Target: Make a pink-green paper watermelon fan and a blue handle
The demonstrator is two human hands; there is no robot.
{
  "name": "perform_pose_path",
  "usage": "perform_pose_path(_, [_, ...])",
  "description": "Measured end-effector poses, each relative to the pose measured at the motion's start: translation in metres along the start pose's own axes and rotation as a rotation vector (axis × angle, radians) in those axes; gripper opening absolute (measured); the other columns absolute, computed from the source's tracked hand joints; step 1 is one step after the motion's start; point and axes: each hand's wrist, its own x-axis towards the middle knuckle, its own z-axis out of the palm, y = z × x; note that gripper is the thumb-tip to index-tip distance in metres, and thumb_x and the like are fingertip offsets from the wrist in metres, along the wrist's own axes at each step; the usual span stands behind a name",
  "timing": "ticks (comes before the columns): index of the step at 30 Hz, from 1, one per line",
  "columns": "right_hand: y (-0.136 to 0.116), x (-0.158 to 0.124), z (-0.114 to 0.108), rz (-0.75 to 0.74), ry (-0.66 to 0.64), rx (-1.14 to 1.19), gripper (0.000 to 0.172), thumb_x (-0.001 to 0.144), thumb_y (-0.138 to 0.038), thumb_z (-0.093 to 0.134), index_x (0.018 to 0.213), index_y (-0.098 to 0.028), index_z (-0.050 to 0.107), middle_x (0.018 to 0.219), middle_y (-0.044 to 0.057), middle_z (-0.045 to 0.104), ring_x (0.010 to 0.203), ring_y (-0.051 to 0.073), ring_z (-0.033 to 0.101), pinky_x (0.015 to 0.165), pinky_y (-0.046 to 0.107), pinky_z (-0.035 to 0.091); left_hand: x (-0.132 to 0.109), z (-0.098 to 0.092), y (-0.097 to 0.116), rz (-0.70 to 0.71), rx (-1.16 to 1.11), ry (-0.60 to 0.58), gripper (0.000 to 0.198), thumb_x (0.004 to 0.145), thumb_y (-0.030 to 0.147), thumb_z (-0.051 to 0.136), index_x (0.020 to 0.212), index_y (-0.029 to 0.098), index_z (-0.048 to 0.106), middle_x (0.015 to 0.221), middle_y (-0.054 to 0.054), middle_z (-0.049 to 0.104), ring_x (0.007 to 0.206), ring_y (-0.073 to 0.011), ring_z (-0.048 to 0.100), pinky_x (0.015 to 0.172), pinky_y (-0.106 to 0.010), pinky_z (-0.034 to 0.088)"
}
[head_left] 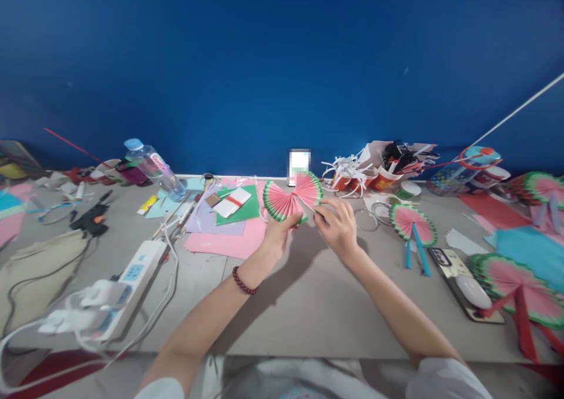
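A pleated paper fan (pixel 278 201), pink with a green scalloped edge like a watermelon, is spread out in mid-air above the table. My left hand (pixel 281 232) grips its lower left part, with the thumb near the bottom edge; a beaded bracelet circles that wrist. At the fan's lower right edge my right hand (pixel 337 223) has its thumb and fingers pinched together on the end of the folds. The fan's pleats meet near its middle, and a gap opens toward the lower right. Part of the green edge is hidden by my left fingers.
Pink paper (pixel 224 245) and green paper (pixel 247 202) lie left of my hands, near a water bottle (pixel 161 170). A power strip (pixel 136 281) and glue gun (pixel 92 215) are farther left. Finished fans (pixel 414 225), a phone (pixel 445 270) and a mouse (pixel 473 291) lie right.
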Motion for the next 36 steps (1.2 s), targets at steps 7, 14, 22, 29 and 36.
perform_pose_path(7, [-0.005, 0.0, -0.001, -0.069, 0.02, 0.048, 0.019, 0.08, -0.011, 0.061, 0.096, -0.021, 0.065, 0.093, 0.007, 0.067, 0.089, 0.019, 0.061, 0.08, 0.033, 0.047, 0.003, -0.003, -0.004, 0.03, 0.009, -0.074, 0.029, 0.058, 0.021, 0.08, 0.083, 0.019, 0.065, 0.079, 0.0, 0.066, 0.07, -0.0141, 0.059, 0.061, -0.026, 0.042])
perform_pose_path(14, [-0.007, -0.005, 0.001, -0.119, -0.002, 0.083, 0.025, 0.08, -0.011, 0.06, 0.102, -0.021, 0.064, 0.09, 0.006, 0.07, 0.088, 0.019, 0.063, 0.08, 0.032, 0.048, 0.0, 0.0, 0.001, 0.021, -0.029, -0.107, 0.038, 0.059, 0.021, 0.08, 0.095, 0.021, 0.066, 0.086, -0.002, 0.068, 0.078, -0.0171, 0.063, 0.069, -0.029, 0.046])
perform_pose_path(22, [-0.01, -0.005, 0.0, -0.16, -0.014, 0.069, 0.027, 0.079, -0.012, 0.059, 0.105, -0.02, 0.064, 0.089, 0.006, 0.07, 0.088, 0.019, 0.063, 0.079, 0.032, 0.048, -0.002, -0.001, 0.007, 0.036, 0.001, -0.131, 0.04, 0.062, 0.018, 0.077, 0.1, 0.023, 0.065, 0.087, -0.001, 0.067, 0.077, -0.016, 0.061, 0.068, -0.028, 0.047])
perform_pose_path(29, [-0.008, -0.006, -0.001, -0.161, -0.048, 0.065, 0.028, 0.082, -0.014, 0.056, 0.106, -0.022, 0.065, 0.09, 0.006, 0.071, 0.087, 0.02, 0.064, 0.077, 0.033, 0.049, -0.005, 0.002, 0.012, 0.04, -0.006, -0.151, 0.025, 0.062, 0.018, 0.077, 0.085, 0.022, 0.065, 0.082, 0.0, 0.067, 0.076, -0.016, 0.062, 0.067, -0.029, 0.046])
perform_pose_path(36, [-0.008, -0.007, -0.002, -0.163, -0.047, 0.102, 0.031, 0.081, -0.013, 0.055, 0.109, -0.023, 0.065, 0.091, 0.006, 0.07, 0.088, 0.019, 0.063, 0.078, 0.033, 0.05, -0.005, 0.004, 0.014, 0.035, -0.024, -0.153, 0.026, 0.062, 0.018, 0.078, 0.084, 0.02, 0.065, 0.076, 0.0, 0.067, 0.077, -0.0168, 0.063, 0.069, -0.029, 0.046])
